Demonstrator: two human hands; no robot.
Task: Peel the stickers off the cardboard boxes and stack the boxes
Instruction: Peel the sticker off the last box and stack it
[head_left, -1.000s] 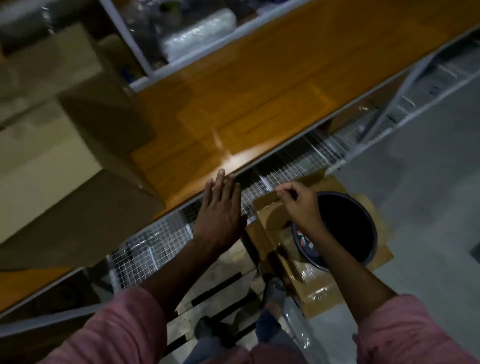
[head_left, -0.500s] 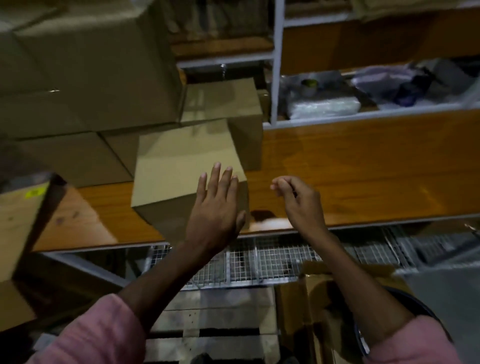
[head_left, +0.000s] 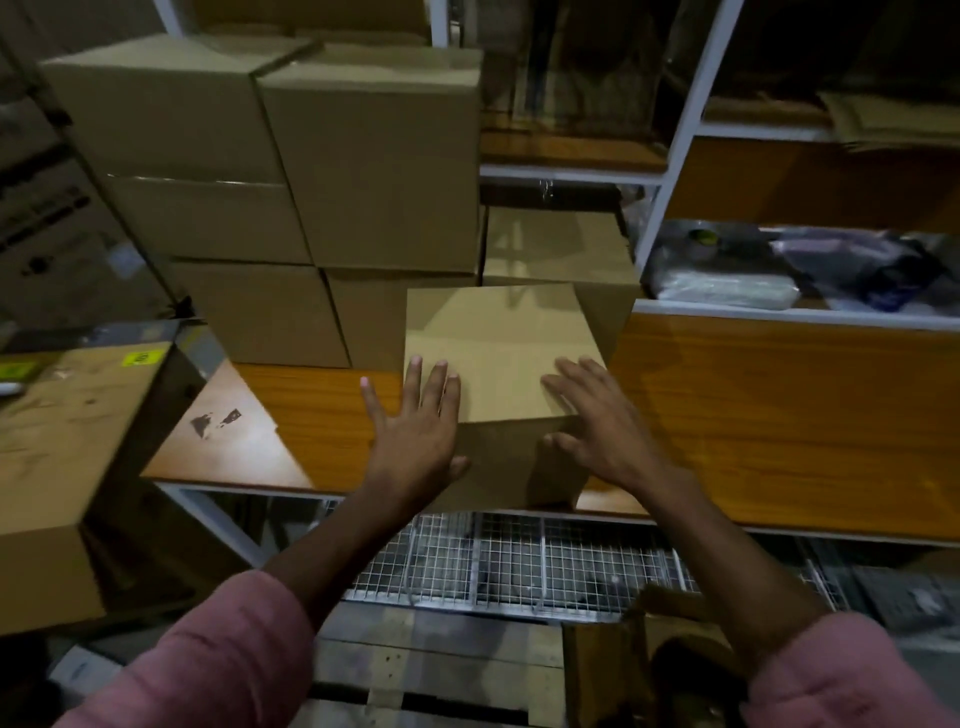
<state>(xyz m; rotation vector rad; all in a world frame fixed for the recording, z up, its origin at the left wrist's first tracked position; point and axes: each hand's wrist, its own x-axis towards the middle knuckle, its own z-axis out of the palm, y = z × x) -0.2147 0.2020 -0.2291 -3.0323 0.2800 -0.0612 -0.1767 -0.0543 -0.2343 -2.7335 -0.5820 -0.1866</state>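
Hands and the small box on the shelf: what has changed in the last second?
Both hands came up from the bin area to the small box. The left hand now lies on its near left corner, the right hand on its near right edge, fingers spread, no firm grip yet. The box and the stacked boxes stayed put.

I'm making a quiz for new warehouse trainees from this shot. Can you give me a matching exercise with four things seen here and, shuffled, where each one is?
Things:
1. left hand
2. right hand
3. yellow sticker
4. wire mesh rack

Places:
A. below the wooden shelf's front edge
B. at the near left corner of the small cardboard box
C. on top of the box at far left
D. at the small box's near right corner, fingers spread

Pairs: 1-B, 2-D, 3-C, 4-A
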